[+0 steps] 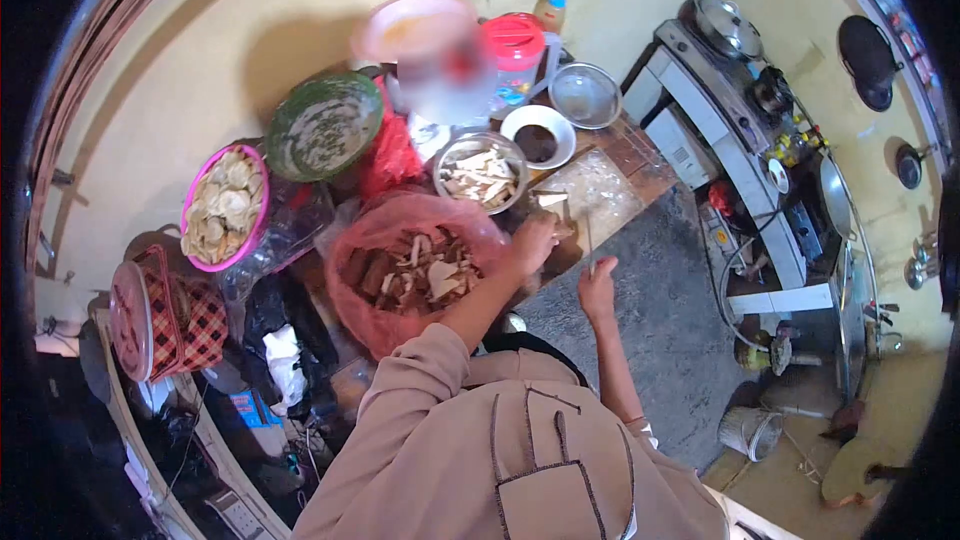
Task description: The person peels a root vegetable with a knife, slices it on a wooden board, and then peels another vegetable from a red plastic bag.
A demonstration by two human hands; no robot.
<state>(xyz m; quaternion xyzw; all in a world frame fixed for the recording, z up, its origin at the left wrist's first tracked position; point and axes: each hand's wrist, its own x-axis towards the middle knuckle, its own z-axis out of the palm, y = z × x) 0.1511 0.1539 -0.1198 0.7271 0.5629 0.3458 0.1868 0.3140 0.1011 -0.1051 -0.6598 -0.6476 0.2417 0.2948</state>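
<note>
My right hand (597, 288) is closed around the handle of a knife (589, 227), whose thin blade points away from me over the cutting board (607, 190). To its left, my left hand (537, 243) has its fingers curled at the board's near edge; what they hold is too small to make out. A white cut piece (551, 200) lies on the board just beyond those fingers. A metal bowl (440, 183) of white cut pieces stands left of the board. Nearer me, a red plastic bag (350, 315) holds brown peelings and pale pieces, partly below my left forearm.
Behind the board are a white bowl (566, 127) with dark contents, a strainer (586, 96) and a red-lidded pitcher (515, 45). A green basin (325, 127) and a pink basket (264, 215) of pale slices sit left. The stove (728, 98) stands right.
</note>
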